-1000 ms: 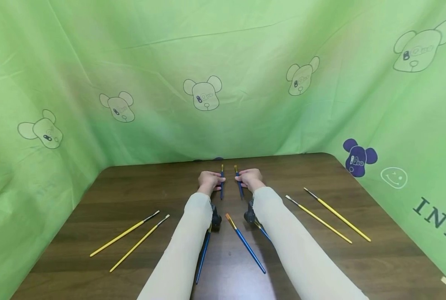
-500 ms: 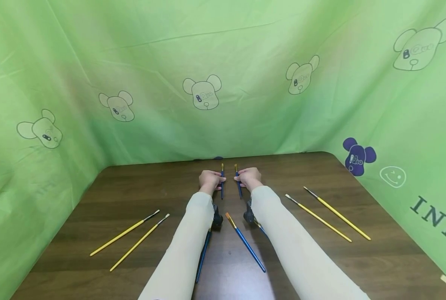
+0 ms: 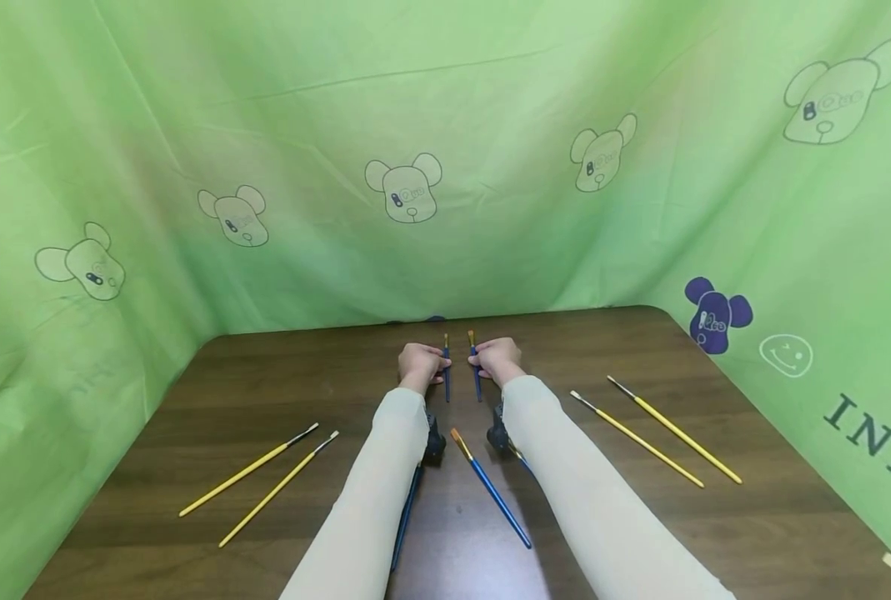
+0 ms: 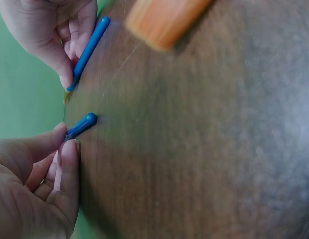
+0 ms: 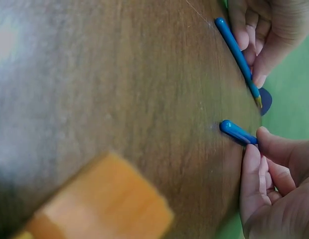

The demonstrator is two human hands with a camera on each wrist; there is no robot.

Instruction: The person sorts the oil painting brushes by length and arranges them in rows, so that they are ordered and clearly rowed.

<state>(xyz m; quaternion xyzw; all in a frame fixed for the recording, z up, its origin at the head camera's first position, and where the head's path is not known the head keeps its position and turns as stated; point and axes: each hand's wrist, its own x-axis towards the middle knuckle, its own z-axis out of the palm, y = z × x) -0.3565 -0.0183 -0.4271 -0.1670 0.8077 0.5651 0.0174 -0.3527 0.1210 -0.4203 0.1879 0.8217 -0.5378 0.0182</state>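
Left hand point(image 3: 418, 364) pinches short blue-handled paintbrush point(image 3: 446, 377); right hand point(image 3: 496, 359) pinches its twin point(image 3: 476, 372), frame centre, apparently aligning them parallel on dark wooden table point(image 3: 280, 392).

Two short blue paintbrushes at the table's point(image 3: 265, 392) far middle, near parallel, just apart, orange tips pointing away. Left blue brush point(image 3: 446, 379) pinched by left hand point(image 3: 418, 364); right blue brush point(image 3: 476, 375) pinched by right hand point(image 3: 496, 358).

Backdrop: green cloth point(image 3: 490, 92), printed bear heads (one purple point(image 3: 713, 315)), enclosing three sides. Furniture: dark wood table point(image 3: 212, 400), rounded far corner. Light: even, soft.
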